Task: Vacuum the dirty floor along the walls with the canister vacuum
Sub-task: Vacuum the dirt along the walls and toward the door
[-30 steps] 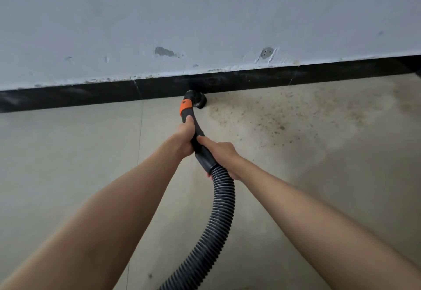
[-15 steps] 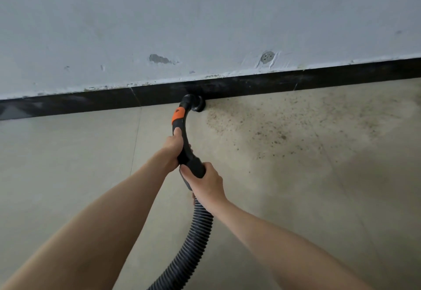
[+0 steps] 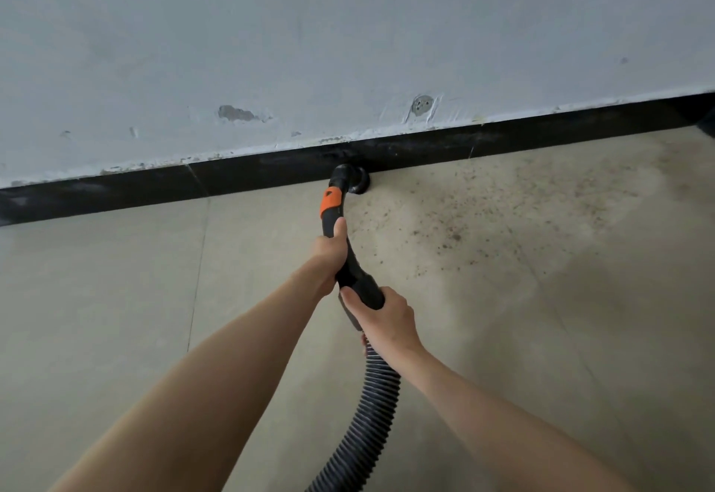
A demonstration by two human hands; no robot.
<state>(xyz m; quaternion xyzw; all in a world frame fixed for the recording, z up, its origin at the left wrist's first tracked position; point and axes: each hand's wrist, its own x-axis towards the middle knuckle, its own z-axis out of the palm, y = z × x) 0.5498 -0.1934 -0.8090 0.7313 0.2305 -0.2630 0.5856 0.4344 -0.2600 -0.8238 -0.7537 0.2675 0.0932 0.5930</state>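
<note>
Wand (image 3: 348, 255): rigid, light; my left hand (image 3: 329, 253) and right hand (image 3: 387, 317) both wrap it. Hose (image 3: 377, 387) behind: flexible, draggy. Nozzle (image 3: 354, 180) ahead, at skirting.

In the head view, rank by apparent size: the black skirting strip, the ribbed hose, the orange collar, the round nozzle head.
1. black skirting strip
2. ribbed hose
3. orange collar and round nozzle head: alike, unranked.
</note>
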